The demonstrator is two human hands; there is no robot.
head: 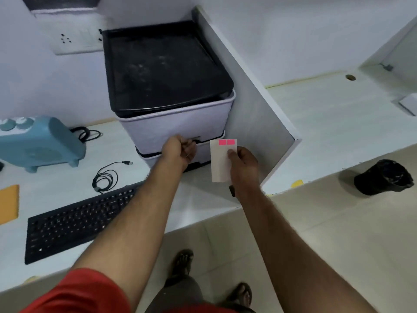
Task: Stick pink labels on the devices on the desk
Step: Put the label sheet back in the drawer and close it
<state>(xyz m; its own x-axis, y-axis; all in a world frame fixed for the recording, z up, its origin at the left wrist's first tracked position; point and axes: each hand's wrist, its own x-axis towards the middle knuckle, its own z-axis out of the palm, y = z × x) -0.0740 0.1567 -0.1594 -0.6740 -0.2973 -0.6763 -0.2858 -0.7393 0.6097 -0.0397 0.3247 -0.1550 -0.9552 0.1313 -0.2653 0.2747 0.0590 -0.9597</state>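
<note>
A white printer [178,125] with a black lid stands on the desk against a white partition. My left hand [180,151] is at its front face, fingers curled against the front panel near a dark slot; whether a label is under them I cannot tell. My right hand [242,164] pinches a white backing sheet [220,163], held upright just right of the printer's front. Two pink labels [226,142] sit side by side at the sheet's top edge.
A black keyboard [76,222] lies at the desk's front left. A coiled USB cable [106,177] lies behind it, a blue heater-like device [38,143] at the far left, an orange pad [8,204] at the left edge. A black bin [383,177] stands on the floor, right.
</note>
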